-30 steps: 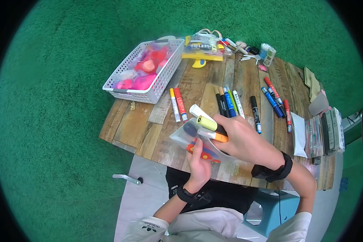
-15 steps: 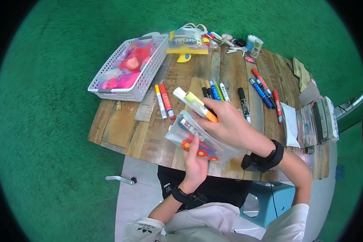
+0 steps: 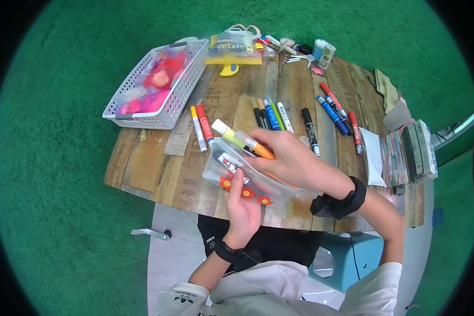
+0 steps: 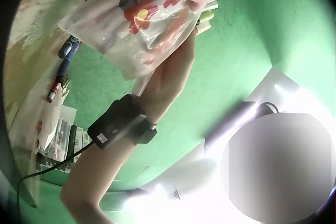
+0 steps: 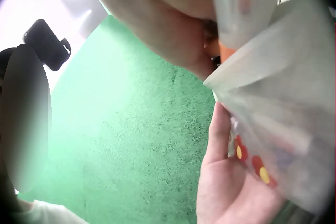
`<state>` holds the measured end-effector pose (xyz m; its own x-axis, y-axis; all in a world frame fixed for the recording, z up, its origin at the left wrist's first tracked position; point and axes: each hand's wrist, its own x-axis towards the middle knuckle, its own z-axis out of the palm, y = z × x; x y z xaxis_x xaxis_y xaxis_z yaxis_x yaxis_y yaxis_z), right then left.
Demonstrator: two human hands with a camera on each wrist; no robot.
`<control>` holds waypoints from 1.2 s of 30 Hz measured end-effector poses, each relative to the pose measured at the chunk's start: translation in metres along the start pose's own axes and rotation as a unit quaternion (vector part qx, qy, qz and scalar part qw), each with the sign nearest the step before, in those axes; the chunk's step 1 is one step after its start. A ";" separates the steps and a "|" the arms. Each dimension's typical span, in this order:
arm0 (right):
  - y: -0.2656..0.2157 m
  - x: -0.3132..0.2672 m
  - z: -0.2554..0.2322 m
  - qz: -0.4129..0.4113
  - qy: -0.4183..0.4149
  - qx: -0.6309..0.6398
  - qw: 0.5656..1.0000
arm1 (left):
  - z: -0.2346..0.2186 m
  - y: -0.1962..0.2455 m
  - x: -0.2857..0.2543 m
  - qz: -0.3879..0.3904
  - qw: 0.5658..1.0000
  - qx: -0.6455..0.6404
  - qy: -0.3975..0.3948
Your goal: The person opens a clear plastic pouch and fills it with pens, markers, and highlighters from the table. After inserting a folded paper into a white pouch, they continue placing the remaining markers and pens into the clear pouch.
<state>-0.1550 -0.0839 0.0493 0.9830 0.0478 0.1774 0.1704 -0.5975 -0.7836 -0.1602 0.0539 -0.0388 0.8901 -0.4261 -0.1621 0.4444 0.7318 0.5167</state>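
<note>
My left hand (image 3: 243, 216) holds a clear frosted pencil pouch (image 3: 247, 193) with red flowers on it, its thumb lying along the front. A white patterned pen (image 3: 229, 164) shows through the plastic. Over the pouch's mouth, my right hand (image 3: 295, 158) grips a bundle of pens: a white-capped one (image 3: 219, 126), a yellow-green one (image 3: 233, 138) and an orange one (image 3: 264, 152) with a clear cap. The right fingertips are hidden behind the pouch's edge. From the left wrist, the pouch (image 4: 105, 29) hangs below the palm; the right wrist view shows the orange pen (image 5: 227, 53) at its rim.
Beyond the hands, several markers (image 3: 274, 116) lie on the wooden table (image 3: 147, 168). A yellow-and-white marker and a red one (image 3: 204, 121) lie to the left. A white basket (image 3: 181, 100) of pink items stands back left, notebooks and boxes (image 3: 418, 152) at the right.
The pen bundle has come down closer to the pouch's mouth in my right hand. My left hand keeps hold of the pouch. The head view has shifted, so the table appears further left.
</note>
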 end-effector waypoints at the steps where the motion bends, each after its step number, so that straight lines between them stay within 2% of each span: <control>1: 0.000 -0.001 0.002 -0.003 -0.002 0.002 1.000 | -0.002 0.000 0.001 0.004 1.000 0.001 0.002; 3: -0.001 -0.003 0.005 0.025 0.029 0.087 0.996 | -0.005 0.001 0.003 -0.010 1.000 -0.027 -0.005; 4: -0.003 -0.004 0.004 0.023 0.026 0.088 0.996 | -0.006 0.001 0.003 -0.007 1.000 -0.027 -0.003; 7: -0.011 -0.005 0.000 0.034 0.002 0.054 0.998 | -0.004 -0.002 0.001 -0.023 0.999 -0.041 0.008; 9: -0.013 -0.004 0.000 0.058 -0.016 -0.044 0.997 | -0.003 -0.003 0.002 -0.013 0.999 -0.047 0.020; 10: -0.009 -0.005 0.002 0.058 -0.017 -0.043 0.997 | -0.004 -0.003 0.002 -0.011 0.999 -0.047 0.021; 12: 0.001 -0.007 0.005 0.001 0.004 -0.072 0.997 | -0.006 -0.002 0.003 0.000 0.999 -0.043 0.031; 15: -0.011 -0.006 -0.004 0.018 -0.043 -0.061 0.997 | -0.009 -0.001 0.006 0.015 0.998 -0.043 0.042; 21: -0.012 -0.007 -0.004 0.002 -0.071 -0.027 0.997 | -0.010 0.000 0.006 0.025 0.997 -0.061 0.032; 25: 0.001 -0.008 0.004 -0.038 -0.043 -0.047 0.997 | -0.008 -0.002 0.002 0.016 0.997 -0.060 0.039; 27: 0.001 -0.008 0.005 -0.023 -0.013 -0.117 0.993 | -0.012 -0.012 -0.001 0.009 0.999 -0.031 0.024; 30: -0.004 -0.005 0.009 -0.029 0.032 -0.053 0.998 | -0.015 -0.021 -0.007 -0.039 0.999 -0.009 0.023; 34: -0.001 -0.001 0.010 -0.001 0.028 -0.041 0.999 | -0.012 -0.026 -0.008 -0.035 0.999 0.011 0.003; 36: -0.005 0.001 0.006 0.038 -0.021 -0.081 0.996 | -0.012 -0.024 -0.006 -0.046 0.999 -0.004 0.008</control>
<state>-0.1550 -0.0760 0.0501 0.9953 0.0291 0.0925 0.0849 -0.7217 -0.6870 -0.1753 0.0453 -0.0609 0.8465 -0.4836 -0.2225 0.5257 0.6938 0.4922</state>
